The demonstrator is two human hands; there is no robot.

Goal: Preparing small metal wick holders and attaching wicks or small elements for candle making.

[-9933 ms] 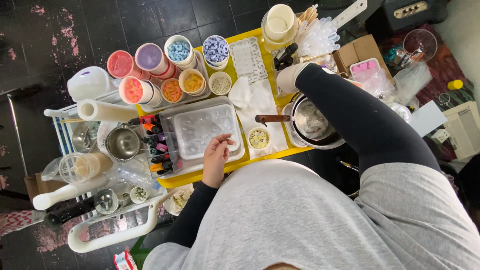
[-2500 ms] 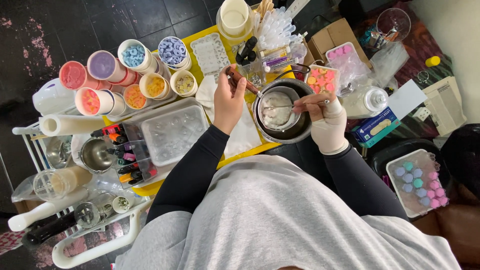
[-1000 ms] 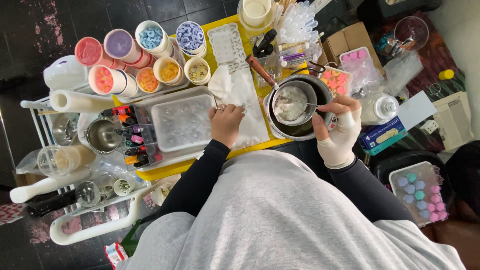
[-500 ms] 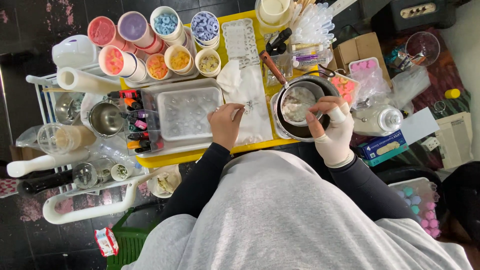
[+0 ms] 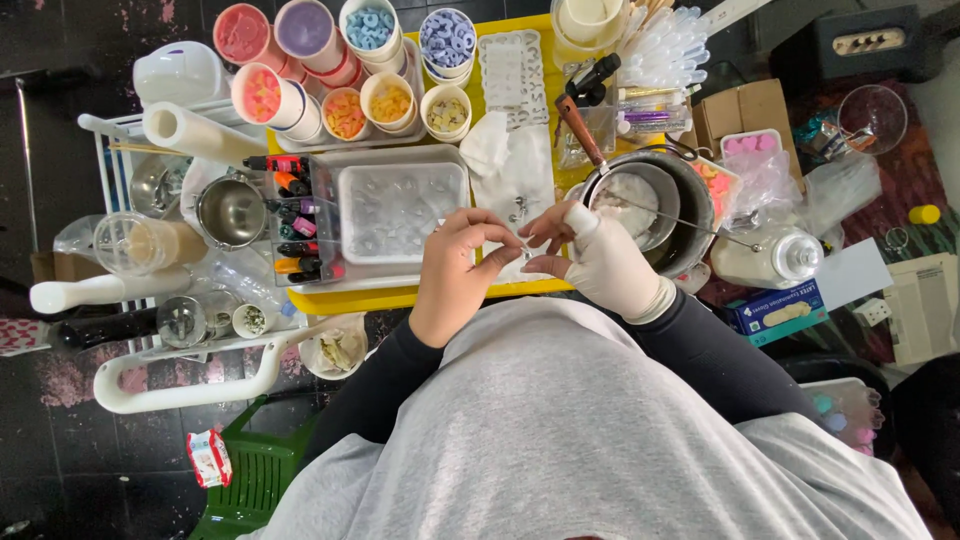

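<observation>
I pinch a tiny metal piece [image 5: 524, 243] between my bare left hand [image 5: 455, 275] and gloved right hand [image 5: 600, 268], over the white cloth [image 5: 520, 175] to catch drops.

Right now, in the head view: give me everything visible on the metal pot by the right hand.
The metal pot is round, dark outside, shiny steel at the rim, and stands upright on the right end of the yellow table. A brown wooden handle sticks out up-left. Inside is a pale whitish mass, and a thin metal rod lies across the opening. The gloved right hand sits just left of it; contact is unclear.
</observation>
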